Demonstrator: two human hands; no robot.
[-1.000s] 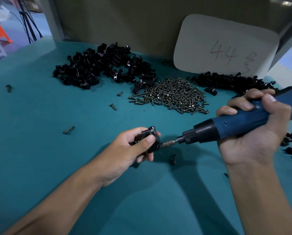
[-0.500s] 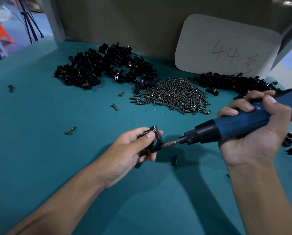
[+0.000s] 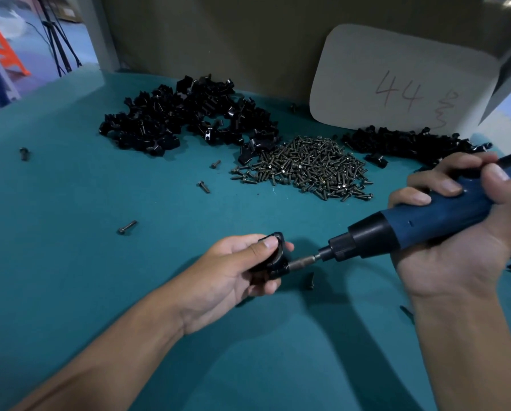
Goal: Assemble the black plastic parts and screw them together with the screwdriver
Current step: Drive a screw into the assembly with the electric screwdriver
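Holding the black plastic part (image 3: 273, 259) in my left hand (image 3: 230, 274), my right hand (image 3: 455, 232) grips the screwdriver (image 3: 411, 229). Its bit meets the part. Screw pile (image 3: 304, 167) and loose parts (image 3: 186, 114) lie beyond on the tabletop (image 3: 70, 262).

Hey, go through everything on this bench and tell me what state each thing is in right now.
left hand: grips the black part
black part: held off the table, bit tip at its side
right hand: grips the screwdriver
screwdriver: tilted down-left
screw pile: loose heap
left black pile: loose heap
card: leaning upright, marked 44
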